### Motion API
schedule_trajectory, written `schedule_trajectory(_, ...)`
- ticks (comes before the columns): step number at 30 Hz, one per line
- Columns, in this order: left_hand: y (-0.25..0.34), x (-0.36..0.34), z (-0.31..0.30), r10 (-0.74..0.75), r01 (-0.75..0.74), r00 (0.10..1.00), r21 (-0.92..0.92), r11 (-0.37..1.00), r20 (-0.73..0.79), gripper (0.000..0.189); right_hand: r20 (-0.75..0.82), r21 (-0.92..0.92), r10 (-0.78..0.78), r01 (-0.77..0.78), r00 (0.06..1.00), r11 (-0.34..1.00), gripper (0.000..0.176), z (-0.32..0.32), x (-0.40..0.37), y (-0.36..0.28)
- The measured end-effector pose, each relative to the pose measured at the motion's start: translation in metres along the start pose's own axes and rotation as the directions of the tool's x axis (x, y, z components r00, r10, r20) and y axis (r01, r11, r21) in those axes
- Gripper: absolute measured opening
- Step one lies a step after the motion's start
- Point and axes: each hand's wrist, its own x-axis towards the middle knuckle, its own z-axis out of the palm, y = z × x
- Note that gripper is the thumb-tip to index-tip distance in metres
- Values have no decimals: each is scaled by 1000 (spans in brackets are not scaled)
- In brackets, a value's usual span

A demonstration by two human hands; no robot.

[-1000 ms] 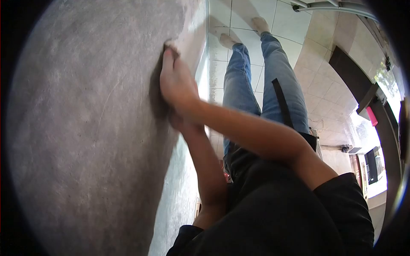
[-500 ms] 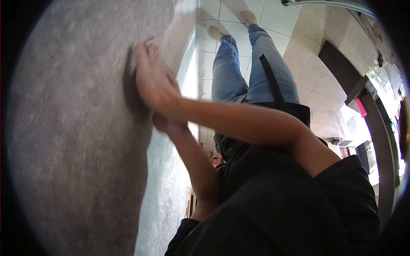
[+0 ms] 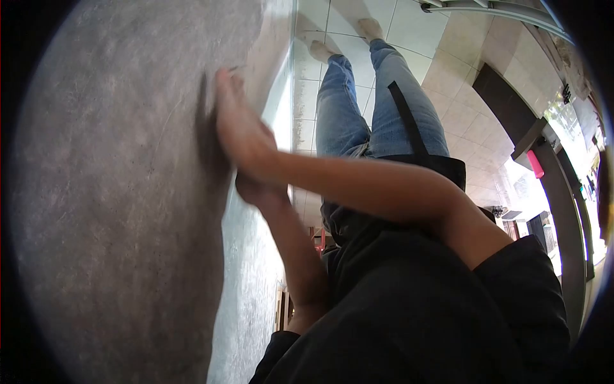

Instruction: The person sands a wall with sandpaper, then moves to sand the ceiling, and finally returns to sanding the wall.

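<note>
Beside the pale wall strip (image 3: pixel 246 269), on the side away from your jeans (image 3: pixel 409 89), lies the dark grey wall surface (image 3: pixel 109 192), their border running lengthwise from near your feet (image 3: pixel 321 51) toward your black shirt (image 3: pixel 416 307). Your right hand (image 3: pixel 240 128) is on the grey side of the strip, fingers pointing roughly along that border; a thin edge (image 3: pixel 233 68) shows beyond them, but I can't tell whether it's held. Your left hand (image 3: pixel 257 190), nearer the strip, sits partly hidden under the right wrist, its grip unseen.

Glare bleaches the right side; shadow dims the wall (image 3: pixel 115 173).
</note>
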Motion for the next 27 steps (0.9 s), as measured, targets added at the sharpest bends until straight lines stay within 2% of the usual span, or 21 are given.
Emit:
schedule_trajectory(1,11,16,-23,3,-11,994,-73,997,-108,52,-31,86,-7,10,999,996,84,-4,21,10)
schedule_trajectory(4,-12,51,-25,51,-65,980,-66,996,-190,51,-136,-66,23,-32,990,997,81,-10,43,14)
schedule_trajectory(7,-20,12,3,61,-76,979,-71,995,-196,50,46,68,-195,192,980,979,83,-2,-2,41)
schedule_trajectory(9,-22,-25,26,55,-68,981,-65,996,-186,50,-11,-10,-156,156,988,988,76,11,-43,24)
schedule_trajectory(12,-21,-34,35,44,-57,983,-67,996,-178,49,-37,-248,-51,40,998,968,73,13,-42,4)
schedule_trajectory(13,-17,-24,26,50,-63,983,-70,996,-177,49,-36,-139,-45,40,998,989,75,10,-24,10)
schedule_trajectory(14,0,-5,-1,-31,19,987,-76,997,-157,47,-38,-27,-38,37,999,999,77,2,4,21)
schedule_trajectory(17,0,38,-32,69,-44,966,104,994,-249,46,-80,331,-72,94,994,939,78,1,13,42)
schedule_trajectory(19,-14,17,-8,64,-50,960,56,997,-272,46,17,-89,-210,211,978,973,79,-9,2,28)
schedule_trajectory(21,-17,-22,8,65,-49,982,93,994,-177,49,-1,-58,-137,136,991,989,78,4,-35,34)
schedule_trajectory(23,-8,-49,17,35,5,985,229,973,-170,49,-66,-172,-141,128,988,977,74,12,-35,48)
schedule_trajectory(24,-7,-46,18,34,9,981,214,977,-193,49,-93,-233,-158,133,983,963,73,14,-34,50)
schedule_trajectory(26,-2,-32,20,35,10,970,188,982,-239,49,-132,-199,-101,73,986,977,73,13,-20,52)
schedule_trajectory(27,10,-19,-4,-42,94,980,271,958,-193,49,-153,-178,-69,41,986,983,73,10,-11,52)
